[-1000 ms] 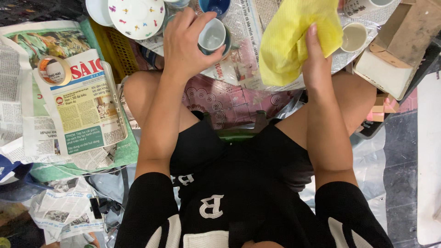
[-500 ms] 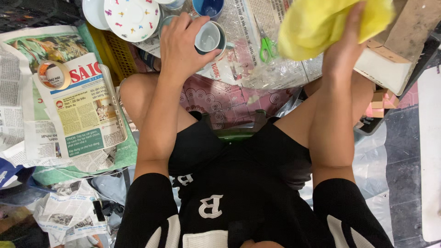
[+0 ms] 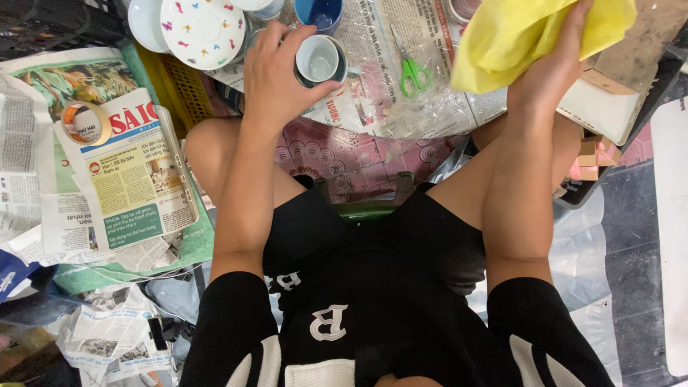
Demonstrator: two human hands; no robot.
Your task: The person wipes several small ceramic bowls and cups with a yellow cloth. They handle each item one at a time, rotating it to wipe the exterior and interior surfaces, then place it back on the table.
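Newspaper sheets (image 3: pixel 401 107) under clear plastic cover floor ahead of seated person's knees. Yellow cloth (image 3: pixel 523 39) at far right, bunched; right hand (image 3: pixel 552 68) fingers closed on its lower edge. Speckled saucer (image 3: pixel 203 30) far left. White cup (image 3: pixel 319 61) upright, mouth up; left hand (image 3: pixel 276 75) fingers wrapped around its side. Green-handled scissors (image 3: pixel 411 74) between cup and cloth.

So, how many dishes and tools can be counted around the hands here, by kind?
Cups: 2, the white cup in the left hand, and a blue cup
Saucers: 2, patterned saucer, plain saucer
Scissors: 1
Tape roll: 1
Yellow cloth, in the right hand: 1
Total: 7
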